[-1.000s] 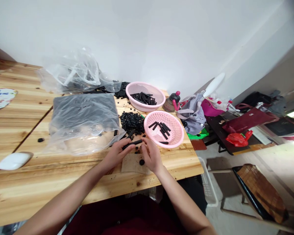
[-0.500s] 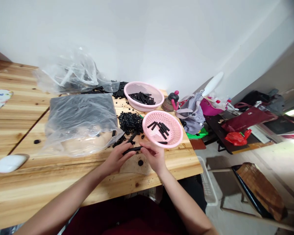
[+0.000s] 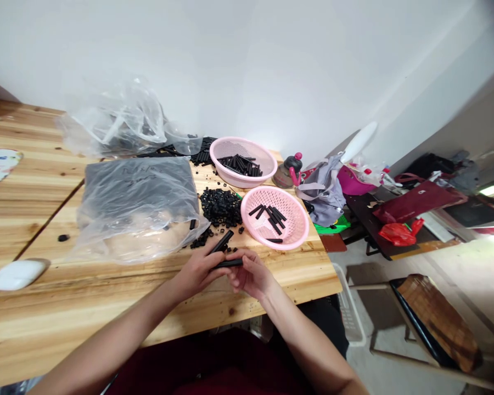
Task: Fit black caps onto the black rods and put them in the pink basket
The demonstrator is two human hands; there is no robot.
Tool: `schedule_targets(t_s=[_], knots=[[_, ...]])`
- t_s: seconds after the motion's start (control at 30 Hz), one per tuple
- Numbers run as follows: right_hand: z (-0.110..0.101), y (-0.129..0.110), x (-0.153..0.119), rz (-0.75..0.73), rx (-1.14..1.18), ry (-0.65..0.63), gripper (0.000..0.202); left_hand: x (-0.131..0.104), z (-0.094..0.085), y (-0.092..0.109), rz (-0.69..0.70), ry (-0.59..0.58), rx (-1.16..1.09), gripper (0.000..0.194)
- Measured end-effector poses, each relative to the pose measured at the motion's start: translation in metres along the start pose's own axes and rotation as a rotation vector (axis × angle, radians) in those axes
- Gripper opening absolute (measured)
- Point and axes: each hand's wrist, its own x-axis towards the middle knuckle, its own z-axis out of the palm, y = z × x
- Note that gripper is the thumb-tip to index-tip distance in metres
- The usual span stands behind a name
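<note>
My left hand (image 3: pixel 198 272) is closed on short black sticks: one black stick (image 3: pixel 223 241) slants up past the fingers and another black stick (image 3: pixel 230 263) lies level between my hands. My right hand (image 3: pixel 253 276) pinches the far end of the level stick, its lower fingers curled beneath. Just beyond them lies a heap of small black pieces (image 3: pixel 221 207). To the right, the near pink basket (image 3: pixel 299 233) holds several black sticks (image 3: pixel 275 218). Behind it, a second pink basket (image 3: pixel 267 156) contains a larger pile of sticks (image 3: pixel 241 164).
Left of the heap lies a clear plastic bag (image 3: pixel 140 192) with dark and tan contents. Another crumpled clear bag (image 3: pixel 119 123) is at the wall. A bottle with a pink spout (image 3: pixel 291 171) stands behind the baskets. A white oval object (image 3: pixel 16 274) rests on the wooden table (image 3: pixel 107 296).
Both hands have moved slightly toward me, with the level stick. My right hand has turned, its fingers now curling under the stick's end. The slanted stick shows more clearly.
</note>
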Motion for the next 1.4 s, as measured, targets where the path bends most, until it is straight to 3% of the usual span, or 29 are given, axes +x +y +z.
schedule_targets(t_s=[0.17,0.37,0.47,0.63,0.73,0.87,1.0,1.23,1.3,1.4], knots=[[0.005,-0.005,-0.006,-0.005,-0.01,-0.004,0.046,0.001,-0.002,0.006,0.078,0.069,0.043,0.038],[-0.005,-0.009,-0.002,-0.032,0.05,-0.05,0.038,0.004,-0.002,0.001,0.071,0.016,0.03,0.024],[-0.014,-0.014,0.0,-0.07,-0.004,-0.025,0.034,0.007,-0.003,0.001,-0.065,0.018,-0.15,0.017],[-0.016,-0.015,-0.01,-0.126,-0.282,0.049,0.026,0.012,-0.008,0.008,-0.44,0.118,-0.557,0.022],[-0.01,-0.011,-0.021,-0.249,-0.53,0.172,0.02,0.014,-0.006,0.013,-0.462,0.067,-0.626,0.023],[-0.002,-0.01,-0.036,-0.544,-0.835,0.438,0.015,0.019,0.004,0.019,-0.344,-0.035,-0.513,0.019],[-0.001,-0.01,-0.042,-0.574,-0.743,0.578,0.021,0.02,0.014,0.025,-0.278,-0.136,-0.38,0.013],[0.005,0.006,-0.037,-0.612,-0.641,0.597,0.026,0.019,0.026,0.028,-0.307,-0.212,-0.359,0.011],[0.01,0.012,-0.031,-0.64,-0.564,0.63,0.028,0.021,0.028,0.026,-0.352,-0.188,-0.432,0.027],[0.021,0.02,-0.019,-0.736,-0.429,0.698,0.028,0.024,0.027,0.021,-0.435,-0.044,-0.507,0.037]])
